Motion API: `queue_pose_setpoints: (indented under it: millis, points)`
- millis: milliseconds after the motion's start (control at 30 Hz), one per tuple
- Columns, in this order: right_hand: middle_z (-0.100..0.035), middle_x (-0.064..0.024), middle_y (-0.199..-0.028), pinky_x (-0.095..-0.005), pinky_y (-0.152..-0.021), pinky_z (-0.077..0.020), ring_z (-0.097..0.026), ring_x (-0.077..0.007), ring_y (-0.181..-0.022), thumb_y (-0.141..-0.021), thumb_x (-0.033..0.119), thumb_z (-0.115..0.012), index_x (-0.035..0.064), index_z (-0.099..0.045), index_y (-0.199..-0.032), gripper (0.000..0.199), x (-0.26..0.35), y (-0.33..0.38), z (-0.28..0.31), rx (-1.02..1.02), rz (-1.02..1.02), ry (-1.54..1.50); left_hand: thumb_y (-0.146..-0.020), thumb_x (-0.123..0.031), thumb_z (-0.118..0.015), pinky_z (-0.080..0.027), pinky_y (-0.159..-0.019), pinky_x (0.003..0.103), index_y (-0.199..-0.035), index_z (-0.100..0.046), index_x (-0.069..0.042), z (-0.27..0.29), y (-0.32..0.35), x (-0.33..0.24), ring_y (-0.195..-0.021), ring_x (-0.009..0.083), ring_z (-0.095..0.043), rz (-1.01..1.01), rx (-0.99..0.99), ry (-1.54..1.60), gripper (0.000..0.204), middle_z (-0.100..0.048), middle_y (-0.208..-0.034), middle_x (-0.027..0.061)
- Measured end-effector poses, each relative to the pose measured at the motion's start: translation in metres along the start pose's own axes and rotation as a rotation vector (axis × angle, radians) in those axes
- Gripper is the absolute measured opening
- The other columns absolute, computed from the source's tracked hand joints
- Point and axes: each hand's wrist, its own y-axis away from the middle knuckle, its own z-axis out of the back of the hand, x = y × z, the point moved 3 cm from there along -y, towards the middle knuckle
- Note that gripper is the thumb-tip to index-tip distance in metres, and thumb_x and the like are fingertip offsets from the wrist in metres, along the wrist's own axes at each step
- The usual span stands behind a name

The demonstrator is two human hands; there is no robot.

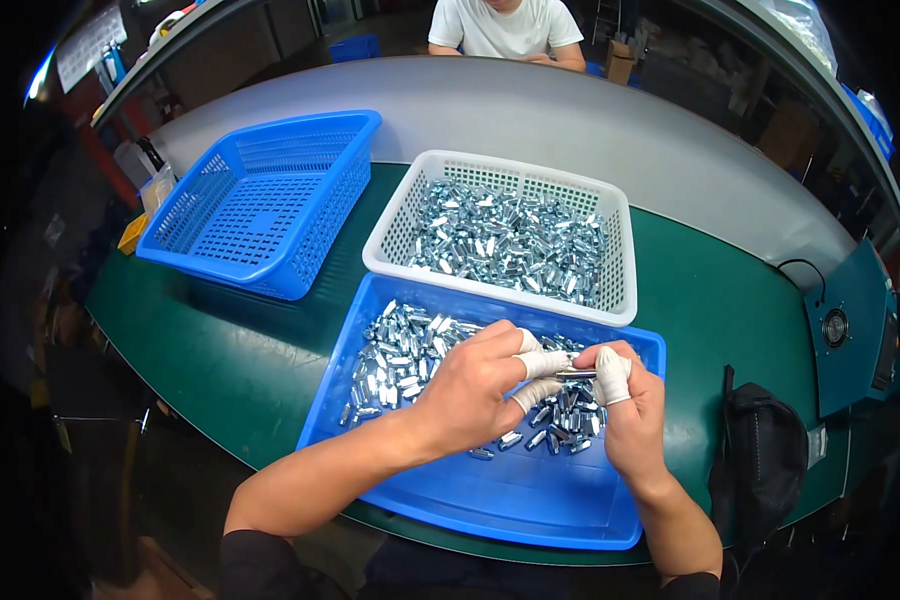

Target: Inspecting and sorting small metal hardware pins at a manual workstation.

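Note:
Over the blue tray (530,505), my left hand (470,385) and my right hand (634,420) meet with their fingertips close together. White coverings wrap several fingertips on the left and at least the thumb on the right. Between them they pinch a slim, shiny metal piece (576,375), lying roughly level; fingers hide its ends. Small silvery metal parts (395,355) are strewn in the tray's far half, some under my hands. Just behind, a white perforated basket (625,255) holds a heap of similar parts (510,240).
A blue perforated basket (315,235) stands at the back left of the green table (220,365). To the right are a black bag (765,445) and a teal box with a fan (850,325). Behind the grey partition (690,155) sits a person in a white shirt (505,30).

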Motion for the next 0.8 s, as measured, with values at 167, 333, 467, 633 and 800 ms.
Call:
queue_pose_setpoints:
  millis: [167,333,467,633,800]
  points:
    - [-0.057,0.0003,-0.078,-0.0201,-0.063,-0.0356,-0.045,-0.0040,-0.068,-0.099,0.026,-0.039,-0.0017,-0.062,-0.087,0.038,0.001,0.001,-0.003,0.088,-0.015,-0.061,-0.072,-0.003,-0.074,-0.045,-0.060,0.027,-0.096,-0.069,-0.004,-0.001,0.002,0.005,-0.064,0.0176,-0.057,0.359,0.067,0.436,0.024,-0.064,-0.077,0.0075]
    - [-0.061,-0.0003,-0.077,-0.0212,-0.068,-0.0385,-0.050,-0.0052,-0.072,-0.098,0.028,-0.042,-0.0011,-0.066,-0.094,0.039,-0.014,-0.001,-0.001,0.130,-0.228,-0.192,-0.067,-0.003,-0.076,-0.042,-0.056,0.030,-0.093,-0.068,-0.003,0.000,0.001,-0.004,-0.061,0.0190,-0.054,-0.065,-0.074,0.000,0.027,-0.061,-0.074,0.0078]
    - [-0.064,-0.0032,-0.083,-0.0224,-0.069,-0.0407,-0.053,-0.0065,-0.074,-0.098,0.028,-0.042,-0.0022,-0.065,-0.095,0.039,-0.017,0.000,0.000,0.136,-0.226,-0.172,-0.064,0.001,-0.071,-0.043,-0.054,0.033,-0.093,-0.068,-0.005,-0.001,0.001,-0.012,-0.063,0.0227,-0.050,-0.135,-0.117,-0.137,0.030,-0.055,-0.070,0.0054]
    - [-0.062,-0.0036,-0.079,-0.0255,-0.069,-0.0436,-0.054,-0.0096,-0.073,-0.097,0.029,-0.043,-0.0010,-0.065,-0.090,0.037,-0.018,0.000,-0.006,0.226,-0.325,-0.281,-0.063,0.000,-0.072,-0.045,-0.055,0.033,-0.093,-0.068,-0.004,-0.006,0.006,-0.016,-0.065,0.0227,-0.053,-0.246,-0.098,-0.247,0.030,-0.058,-0.076,0.0066]
    - [-0.061,-0.0069,-0.085,-0.0298,-0.071,-0.0467,-0.057,-0.0152,-0.076,-0.095,0.031,-0.045,-0.0015,-0.062,-0.092,0.036,-0.026,-0.001,-0.009,0.207,-0.492,-0.497,-0.062,-0.006,-0.077,-0.047,-0.059,0.032,-0.099,-0.065,-0.003,-0.007,0.002,-0.013,-0.069,0.0242,-0.056,-0.184,-0.096,-0.172,0.039,-0.059,-0.080,0.0070]
